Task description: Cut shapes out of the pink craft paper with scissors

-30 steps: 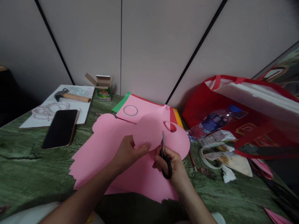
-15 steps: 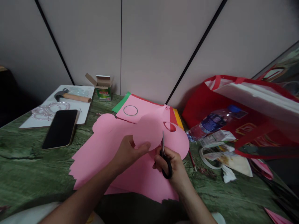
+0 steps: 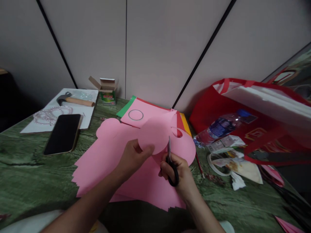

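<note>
Between the thumb and fingers of my left hand (image 3: 136, 155) is a round piece of pink paper (image 3: 154, 134), its near edge pinched. My right hand (image 3: 179, 171) grips black-handled scissors (image 3: 169, 152), blades pointing away from me at the right edge of the round piece. Right of the blades, a curved flap of pink paper (image 3: 186, 149) hangs out; whether it is still joined to the round piece I cannot tell. Beneath both hands lie large pink paper sheets (image 3: 104, 168) with zigzag edges. Beyond them rests a pink sheet with a drawn circle (image 3: 136, 115).
At left are a phone (image 3: 63, 134), a hammer (image 3: 77, 101) on a white board (image 3: 29, 128) and clear beads (image 3: 52, 115). A small green box (image 3: 108, 97) stands by the wall. At right are a plastic bottle (image 3: 220, 127), a red bag (image 3: 206, 97), a tape roll (image 3: 213, 165) and a pencil (image 3: 200, 166).
The round pink paper has shifted and turned slightly in my left hand, and the flap at right has moved a little left. The scissors stay in almost the same place.
</note>
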{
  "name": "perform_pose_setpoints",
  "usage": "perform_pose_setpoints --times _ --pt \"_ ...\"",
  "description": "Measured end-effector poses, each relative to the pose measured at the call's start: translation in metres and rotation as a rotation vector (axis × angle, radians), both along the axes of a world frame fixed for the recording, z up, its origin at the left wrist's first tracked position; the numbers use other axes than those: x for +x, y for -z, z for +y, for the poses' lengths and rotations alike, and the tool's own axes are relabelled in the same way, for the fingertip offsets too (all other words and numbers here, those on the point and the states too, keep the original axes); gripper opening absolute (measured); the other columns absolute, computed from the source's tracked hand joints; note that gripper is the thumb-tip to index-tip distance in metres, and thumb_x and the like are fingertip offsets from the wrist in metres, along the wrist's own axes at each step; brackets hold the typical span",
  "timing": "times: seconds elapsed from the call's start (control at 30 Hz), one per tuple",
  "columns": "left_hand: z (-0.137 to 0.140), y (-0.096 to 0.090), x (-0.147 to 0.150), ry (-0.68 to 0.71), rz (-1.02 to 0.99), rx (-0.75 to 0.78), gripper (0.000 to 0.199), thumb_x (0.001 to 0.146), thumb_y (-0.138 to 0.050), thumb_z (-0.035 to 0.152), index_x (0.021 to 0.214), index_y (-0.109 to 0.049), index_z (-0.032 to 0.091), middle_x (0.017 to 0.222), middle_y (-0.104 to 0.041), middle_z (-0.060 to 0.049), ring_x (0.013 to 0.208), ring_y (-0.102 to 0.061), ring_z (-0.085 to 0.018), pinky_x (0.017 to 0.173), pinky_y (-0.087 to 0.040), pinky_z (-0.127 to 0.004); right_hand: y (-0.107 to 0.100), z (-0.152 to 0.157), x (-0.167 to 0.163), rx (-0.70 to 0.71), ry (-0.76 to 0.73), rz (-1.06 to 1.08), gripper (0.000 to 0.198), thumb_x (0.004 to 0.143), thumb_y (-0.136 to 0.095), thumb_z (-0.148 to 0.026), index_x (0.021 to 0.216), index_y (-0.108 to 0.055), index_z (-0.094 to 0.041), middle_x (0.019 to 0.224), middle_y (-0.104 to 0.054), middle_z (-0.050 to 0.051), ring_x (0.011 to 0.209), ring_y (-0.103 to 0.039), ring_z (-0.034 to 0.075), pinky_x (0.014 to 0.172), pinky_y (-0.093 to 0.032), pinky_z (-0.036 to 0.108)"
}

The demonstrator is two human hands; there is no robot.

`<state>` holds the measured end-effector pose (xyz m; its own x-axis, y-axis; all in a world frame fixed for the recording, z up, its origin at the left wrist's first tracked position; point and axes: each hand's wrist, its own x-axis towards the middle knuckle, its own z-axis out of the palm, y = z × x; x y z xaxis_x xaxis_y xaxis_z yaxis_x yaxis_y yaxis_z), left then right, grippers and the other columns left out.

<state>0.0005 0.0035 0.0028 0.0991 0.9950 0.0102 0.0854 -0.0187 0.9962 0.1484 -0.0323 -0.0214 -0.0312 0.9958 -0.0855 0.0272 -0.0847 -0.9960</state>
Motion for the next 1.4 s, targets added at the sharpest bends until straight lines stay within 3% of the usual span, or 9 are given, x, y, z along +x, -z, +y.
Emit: perform_pose_setpoints --times 0.17,0.43,0.73,1.07,1.23,1.33,1.4 --pt "-0.002 0.0 0.003 0.086 -0.084 -0.043 0.035 0.081 -0.05 0.033 0.052 -0.055 0.014 0.044 -0.055 0.0 0.042 -0.052 -0.012 0.046 -0.042 -0.023 0.002 -0.003 -0.007 -0.003 -0.033 0.033 0.029 0.067 -0.068 -0.041 0.061 -0.05 -0.019 0.045 -0.048 -0.007 0.039 -0.048 0.01 0.039 -0.039 0.022" --pt "-0.005 -0.002 0.003 0.179 -0.082 -0.114 0.034 0.078 -0.056 0.027 0.047 -0.056 0.014 0.04 -0.054 0.001 0.035 -0.048 -0.009 0.039 -0.038 -0.02 -0.001 0.0 -0.007 0.064 -0.07 0.053 0.029 0.07 -0.068 -0.043 0.067 -0.054 -0.018 0.059 -0.053 -0.002 0.051 -0.046 0.012 0.047 -0.038 0.025" --pt "-0.004 -0.01 -0.001 0.164 0.036 -0.136 0.032 0.073 -0.061 0.027 0.045 -0.053 0.015 0.037 -0.052 0.002 0.034 -0.045 -0.008 0.039 -0.036 -0.019 -0.001 0.001 0.001 0.084 -0.075 -0.002 0.027 0.068 -0.071 -0.04 0.068 -0.055 -0.018 0.058 -0.045 -0.004 0.052 -0.038 0.011 0.048 -0.03 0.024" --pt "-0.003 -0.007 -0.005 0.141 0.057 -0.11 0.029 0.074 -0.062 0.027 0.049 -0.055 0.014 0.041 -0.055 0.002 0.036 -0.047 -0.007 0.04 -0.037 -0.018 -0.005 0.002 0.003 0.073 -0.094 -0.004 0.023 0.069 -0.07 -0.036 0.067 -0.055 -0.018 0.058 -0.043 -0.005 0.052 -0.037 0.01 0.048 -0.029 0.023" --pt "-0.004 -0.007 -0.006 0.23 -0.04 -0.127 0.025 0.072 -0.066 0.027 0.053 -0.057 0.014 0.042 -0.056 0.003 0.037 -0.048 -0.007 0.039 -0.037 -0.018 -0.005 -0.002 0.005 0.22 0.016 -0.082 0.021 0.066 -0.074 -0.026 0.076 -0.057 -0.02 0.063 -0.05 -0.004 0.059 -0.046 0.013 0.056 -0.038 0.024" --pt "-0.002 -0.004 -0.006 0.211 -0.054 -0.12 0.024 0.072 -0.066 0.028 0.055 -0.058 0.013 0.044 -0.057 0.003 0.038 -0.048 -0.007 0.039 -0.038 -0.017 -0.004 -0.002 0.004 0.198 -0.042 -0.054 0.029 0.067 -0.073 -0.025 0.09 -0.055 -0.021 0.065 -0.05 -0.004 0.06 -0.047 0.013 0.057 -0.039 0.024" --pt "0.001 -0.002 -0.007 0.17 -0.032 -0.109 0.026 0.073 -0.065 0.028 0.053 -0.057 0.013 0.042 -0.056 0.003 0.037 -0.047 -0.006 0.039 -0.037 -0.017 -0.005 -0.001 0.003 0.145 -0.107 -0.005 0.023 0.071 -0.069 -0.031 0.086 -0.055 -0.02 0.062 -0.048 -0.004 0.055 -0.043 0.012 0.051 -0.036 0.023"
